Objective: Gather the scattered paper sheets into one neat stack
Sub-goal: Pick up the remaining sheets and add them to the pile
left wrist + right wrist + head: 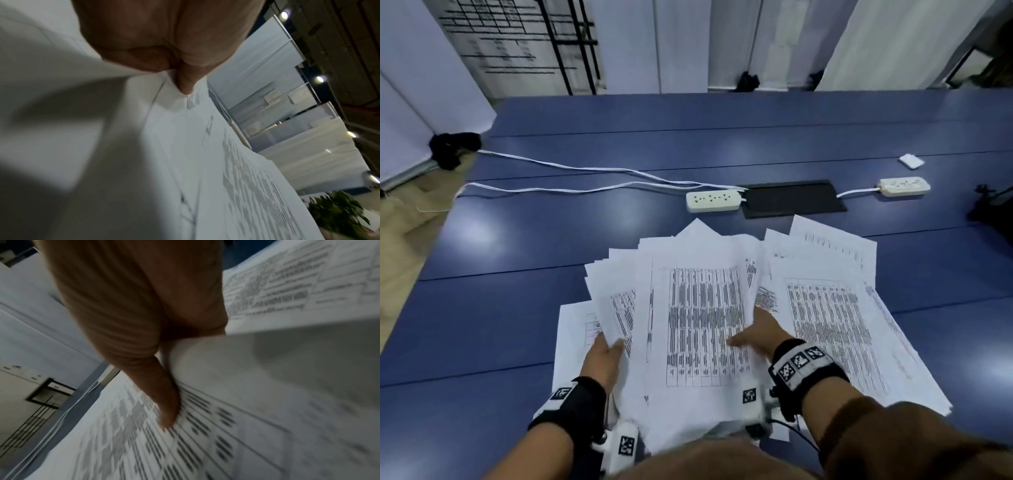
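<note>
White printed paper sheets lie fanned out on the blue table (493, 318). A middle bundle of sheets (702, 325) is lifted at its near end, between my two hands. My left hand (604, 353) grips the bundle's left edge; in the left wrist view its thumb (185, 81) pinches down on the paper (205, 162). My right hand (751, 337) holds the right edge, with the thumb (164, 402) on the top sheet (226, 443) and the fingers hidden beneath. More loose sheets (835, 329) spread flat to the right, and one sheet (571, 335) lies under my left hand.
Beyond the papers lie a white power strip (713, 200), a black floor-box lid (792, 198) and a second power strip (904, 186). White cables (585, 171) run off to the left. A small white pad (911, 161) sits far right; a dark object (989, 205) stands at the right edge.
</note>
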